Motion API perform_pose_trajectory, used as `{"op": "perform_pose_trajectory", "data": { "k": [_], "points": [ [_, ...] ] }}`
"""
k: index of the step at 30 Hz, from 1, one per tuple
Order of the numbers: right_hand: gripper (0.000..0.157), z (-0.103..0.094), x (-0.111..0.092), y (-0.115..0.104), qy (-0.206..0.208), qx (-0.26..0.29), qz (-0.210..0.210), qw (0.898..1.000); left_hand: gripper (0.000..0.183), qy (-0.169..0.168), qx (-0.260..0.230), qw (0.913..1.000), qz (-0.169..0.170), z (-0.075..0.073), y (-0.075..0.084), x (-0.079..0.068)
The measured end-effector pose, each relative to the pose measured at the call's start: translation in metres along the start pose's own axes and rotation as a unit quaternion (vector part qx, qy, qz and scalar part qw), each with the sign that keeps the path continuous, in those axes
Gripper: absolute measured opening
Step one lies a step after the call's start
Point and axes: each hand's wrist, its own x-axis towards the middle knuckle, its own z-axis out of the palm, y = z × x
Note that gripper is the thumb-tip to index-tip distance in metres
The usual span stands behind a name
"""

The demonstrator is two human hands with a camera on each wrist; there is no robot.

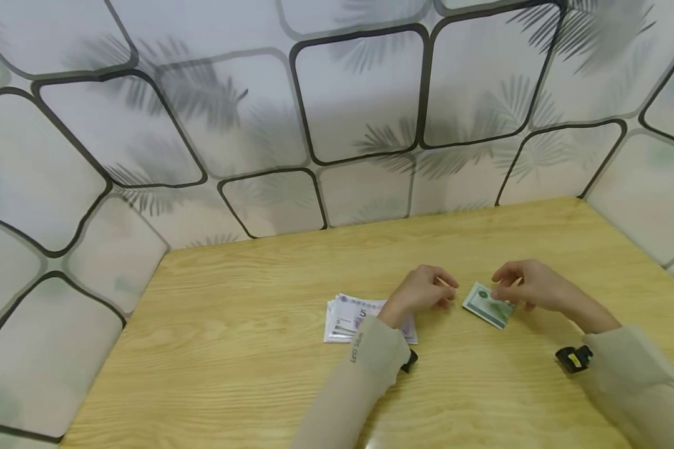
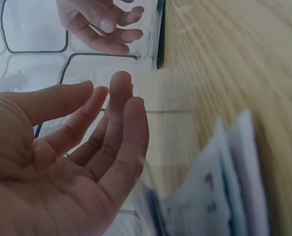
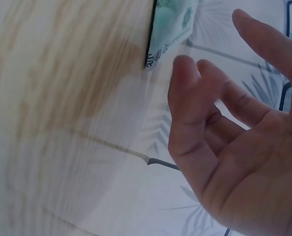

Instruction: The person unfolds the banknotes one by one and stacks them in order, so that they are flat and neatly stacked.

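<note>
A small stack of green banknotes (image 1: 485, 305) lies slantwise on the wooden table. Over its right end hovers my right hand (image 1: 533, 285); its fingers are loosely bent and hold nothing in the right wrist view, where the green stack (image 3: 169, 30) stands apart from the fingertips. To the left of that stack, my left hand (image 1: 421, 291) is held with relaxed, slightly curved fingers and an empty palm (image 2: 62, 182). Beneath the left wrist rests a loose pile of purple banknotes (image 1: 342, 317), marked with a 5 and partly covered by the sleeve.
The wood-grain table (image 1: 230, 349) reaches back to a pale wall covering (image 1: 359, 100) with dark rounded outlines and leaf prints. Another pale patterned surface (image 1: 640, 187) borders the right side. Black wrist devices (image 1: 574, 360) sit below the cuffs.
</note>
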Motion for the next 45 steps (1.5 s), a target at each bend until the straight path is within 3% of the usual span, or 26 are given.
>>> {"op": "perform_pose_trajectory", "data": {
  "k": [8,15,25,33,39,45],
  "points": [
    [0.051,0.005,-0.002,-0.003,0.009,-0.047,0.011,0.999,0.011,0.008,-0.002,0.9997,-0.024,0.011,0.005,0.003],
    [0.060,0.007,0.002,-0.003,0.015,-0.131,0.011,0.991,0.012,0.004,-0.001,0.9996,-0.028,0.016,0.003,0.003],
    [0.067,0.022,0.005,-0.013,-0.010,-0.164,-0.003,0.986,0.016,-0.007,-0.026,0.9986,-0.045,0.024,-0.005,0.005],
    [0.064,0.028,0.001,-0.025,0.010,-0.211,-0.011,0.977,0.017,-0.016,-0.012,0.9997,-0.014,0.022,0.001,0.007],
    [0.058,0.027,0.000,-0.023,-0.001,-0.187,-0.034,0.982,0.018,-0.013,-0.013,0.9998,-0.013,0.021,-0.001,0.006],
    [0.059,0.017,-0.002,-0.023,0.012,-0.103,-0.055,0.993,0.021,0.001,-0.016,0.9997,-0.018,0.022,0.001,0.006]
  ]
}}
